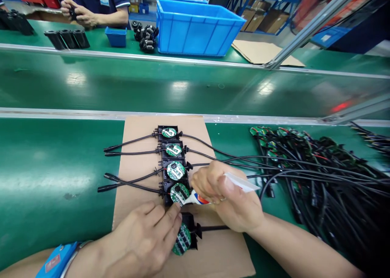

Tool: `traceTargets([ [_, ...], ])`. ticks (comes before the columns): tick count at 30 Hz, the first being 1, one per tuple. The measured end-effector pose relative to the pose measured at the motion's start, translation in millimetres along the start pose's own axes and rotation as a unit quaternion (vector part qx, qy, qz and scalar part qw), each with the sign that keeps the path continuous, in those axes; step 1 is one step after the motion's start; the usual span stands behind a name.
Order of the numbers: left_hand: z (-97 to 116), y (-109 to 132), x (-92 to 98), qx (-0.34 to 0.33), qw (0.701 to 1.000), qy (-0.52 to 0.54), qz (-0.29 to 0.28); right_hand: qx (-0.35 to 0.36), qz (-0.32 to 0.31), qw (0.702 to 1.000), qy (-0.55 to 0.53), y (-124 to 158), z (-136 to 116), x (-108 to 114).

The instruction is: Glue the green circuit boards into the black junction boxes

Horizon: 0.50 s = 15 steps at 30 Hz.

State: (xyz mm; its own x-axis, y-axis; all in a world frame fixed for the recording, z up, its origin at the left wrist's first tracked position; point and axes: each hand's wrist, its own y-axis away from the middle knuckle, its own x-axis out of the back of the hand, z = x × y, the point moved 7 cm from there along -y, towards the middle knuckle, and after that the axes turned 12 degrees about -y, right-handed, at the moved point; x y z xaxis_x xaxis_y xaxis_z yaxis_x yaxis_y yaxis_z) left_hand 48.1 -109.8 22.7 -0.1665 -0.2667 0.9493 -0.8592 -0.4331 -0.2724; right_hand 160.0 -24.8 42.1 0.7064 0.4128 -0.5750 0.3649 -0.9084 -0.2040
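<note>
My right hand (227, 195) is closed around a white glue tube (198, 198) with red and blue print. The tube's narrow nozzle points left, at the lower edge of a round green circuit board (179, 193) in a black housing. My left hand (143, 239) lies with fingers stretched out, its index fingertip by that edge, close to the nozzle. Its fingers partly cover a nearer circuit board (183, 240) in another black housing. Further boards sit above in a column, including a middle board (176, 170) and the farthest board (169, 132). White strips show on several boards.
A cardboard sheet (137, 213) lies under the housings, whose black cables run both ways. At right is a heap of cabled boards (319, 164). Beyond the divider stand a large blue bin (198, 30), a small blue bin (116, 37), black cylinders (67, 39) and a co-worker (100, 10).
</note>
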Motion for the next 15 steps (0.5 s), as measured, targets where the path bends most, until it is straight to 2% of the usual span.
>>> traceTargets([
  [9,0.7,-2.9,-1.6,-0.003,1.0,0.01,-0.009,0.019,0.009,1.0,-0.019,-12.9,2.2,4.7],
  [15,1.4,1.1,-8.0,-0.01,0.999,0.009,-0.034,0.036,0.004,0.999,-0.002,-16.7,4.5,7.4],
])
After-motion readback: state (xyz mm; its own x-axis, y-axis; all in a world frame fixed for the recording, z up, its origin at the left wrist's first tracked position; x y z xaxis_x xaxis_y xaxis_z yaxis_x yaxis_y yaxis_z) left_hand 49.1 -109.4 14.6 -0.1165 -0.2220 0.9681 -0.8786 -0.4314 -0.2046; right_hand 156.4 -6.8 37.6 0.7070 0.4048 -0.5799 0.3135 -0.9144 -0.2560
